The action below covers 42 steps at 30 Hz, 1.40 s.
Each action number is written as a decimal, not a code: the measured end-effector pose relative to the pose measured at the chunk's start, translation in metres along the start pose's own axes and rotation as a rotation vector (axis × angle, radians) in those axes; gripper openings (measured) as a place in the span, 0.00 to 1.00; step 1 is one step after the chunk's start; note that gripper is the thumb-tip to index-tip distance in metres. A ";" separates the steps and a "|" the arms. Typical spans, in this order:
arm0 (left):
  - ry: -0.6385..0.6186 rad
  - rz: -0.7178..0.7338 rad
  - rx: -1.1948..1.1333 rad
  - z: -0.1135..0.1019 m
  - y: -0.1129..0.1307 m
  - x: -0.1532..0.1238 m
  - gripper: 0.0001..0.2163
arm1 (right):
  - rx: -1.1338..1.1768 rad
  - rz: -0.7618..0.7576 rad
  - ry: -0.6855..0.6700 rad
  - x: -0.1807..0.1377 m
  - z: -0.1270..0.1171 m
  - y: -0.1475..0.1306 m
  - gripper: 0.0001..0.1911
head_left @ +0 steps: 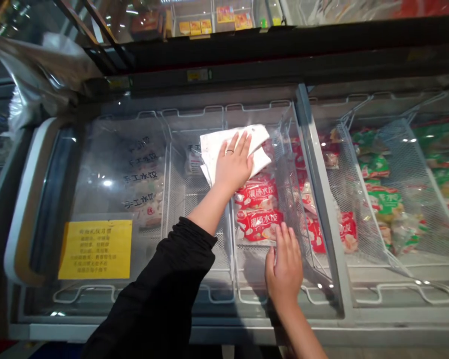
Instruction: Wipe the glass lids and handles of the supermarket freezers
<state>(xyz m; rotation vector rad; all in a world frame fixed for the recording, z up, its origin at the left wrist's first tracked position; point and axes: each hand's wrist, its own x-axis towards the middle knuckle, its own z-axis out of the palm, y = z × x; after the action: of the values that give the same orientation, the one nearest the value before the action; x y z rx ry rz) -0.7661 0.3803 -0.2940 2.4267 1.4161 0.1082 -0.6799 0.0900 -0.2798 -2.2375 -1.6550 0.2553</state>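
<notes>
My left hand [235, 163], in a black sleeve and with a ring on one finger, lies flat with fingers spread over a folded white cloth [211, 145]. Cloth and hand rest on the clear sliding lid [108, 194] of a chest freezer. Stretched out on the same lid, nearer to me, is my right hand [285, 267]; nothing shows in it. Through the lid, between and below the hands, I see red bags of frozen dumplings [256, 219] in a wire basket.
A yellow notice [95, 249] with printed text is on the lid's left part, beside a curved white handle [18, 219]. A grey frame bar [324, 199] runs right of my hands. Green bags [387, 199] lie farther right. Clear plastic sheeting [48, 70] hangs at upper left.
</notes>
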 end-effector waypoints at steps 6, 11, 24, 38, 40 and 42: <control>-0.007 -0.067 0.053 0.000 -0.025 0.081 0.30 | 0.039 0.039 -0.054 0.017 -0.005 -0.005 0.39; -0.060 -0.072 0.015 -0.005 -0.049 0.133 0.28 | 0.032 -0.004 -0.033 0.096 0.009 -0.011 0.33; -0.042 0.081 0.186 -0.010 -0.029 -0.004 0.28 | -0.005 -0.115 -0.128 0.315 0.070 -0.025 0.30; -0.029 -0.059 0.054 -0.007 -0.077 0.152 0.28 | -0.069 -0.155 -0.110 0.312 0.067 -0.030 0.29; -0.054 -0.061 0.040 -0.008 -0.087 0.175 0.29 | -0.072 -0.161 -0.116 0.313 0.066 -0.030 0.30; -0.050 -0.050 0.031 -0.009 -0.094 0.185 0.28 | -0.076 -0.164 -0.122 0.313 0.065 -0.031 0.30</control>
<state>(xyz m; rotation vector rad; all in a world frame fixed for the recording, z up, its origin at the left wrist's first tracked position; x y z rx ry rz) -0.7532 0.5837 -0.3331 2.3999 1.4659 0.0139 -0.6341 0.4068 -0.3094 -2.1621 -1.9309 0.2968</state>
